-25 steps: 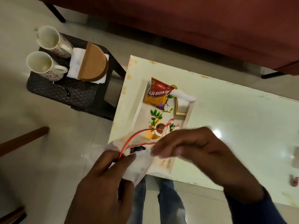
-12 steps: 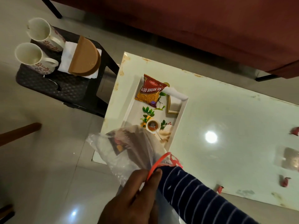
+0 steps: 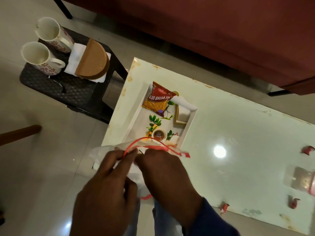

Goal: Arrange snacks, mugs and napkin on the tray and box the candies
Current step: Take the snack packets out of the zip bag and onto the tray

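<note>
My left hand (image 3: 105, 193) and my right hand (image 3: 167, 178) both grip a clear plastic bag with a red zip strip (image 3: 153, 147), held over the near end of the white tray (image 3: 190, 123). On the tray's far end lies a red snack packet (image 3: 157, 100). Two floral mugs (image 3: 40, 57) and a white napkin (image 3: 75, 62) under a brown half-round holder (image 3: 92, 61) stand on the black stool (image 3: 56, 87) at the left. Red-wrapped candies (image 3: 224, 207) lie on the white table (image 3: 247, 133) at the right, near a clear box (image 3: 301, 179).
A dark red sofa (image 3: 204, 28) runs along the far side. A wooden leg (image 3: 18, 133) juts in at the left over the tiled floor. My jeans show below the table's near edge.
My right arm has come out of the bag. Both hands now pinch the bag's red mouth together, and the bag has been raised toward the tray's near end.
</note>
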A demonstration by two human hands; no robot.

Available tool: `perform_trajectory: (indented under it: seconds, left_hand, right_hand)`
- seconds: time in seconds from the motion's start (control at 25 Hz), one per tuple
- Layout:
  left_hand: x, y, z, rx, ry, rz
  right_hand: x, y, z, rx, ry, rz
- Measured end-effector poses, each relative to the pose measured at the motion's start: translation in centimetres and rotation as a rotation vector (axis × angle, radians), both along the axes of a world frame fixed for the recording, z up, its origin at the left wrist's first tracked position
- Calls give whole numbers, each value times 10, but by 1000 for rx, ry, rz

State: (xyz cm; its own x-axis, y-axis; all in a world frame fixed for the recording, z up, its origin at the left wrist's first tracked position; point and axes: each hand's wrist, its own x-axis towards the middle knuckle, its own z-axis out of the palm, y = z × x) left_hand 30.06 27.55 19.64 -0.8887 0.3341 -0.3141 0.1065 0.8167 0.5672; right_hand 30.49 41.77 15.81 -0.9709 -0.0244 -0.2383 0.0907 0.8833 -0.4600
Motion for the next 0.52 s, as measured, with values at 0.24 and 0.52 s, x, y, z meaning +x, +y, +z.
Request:
perform_trajectory:
  seconds: [0.24, 0.52]
  left_hand:
    - [-18, -12, -4, -130, -97, 110]
    - [-15, -21, -9, -144, -35, 60]
  right_hand:
    - [25, 74, 82, -371, 76, -44]
    - [2, 156, 44, -248, 94, -56]
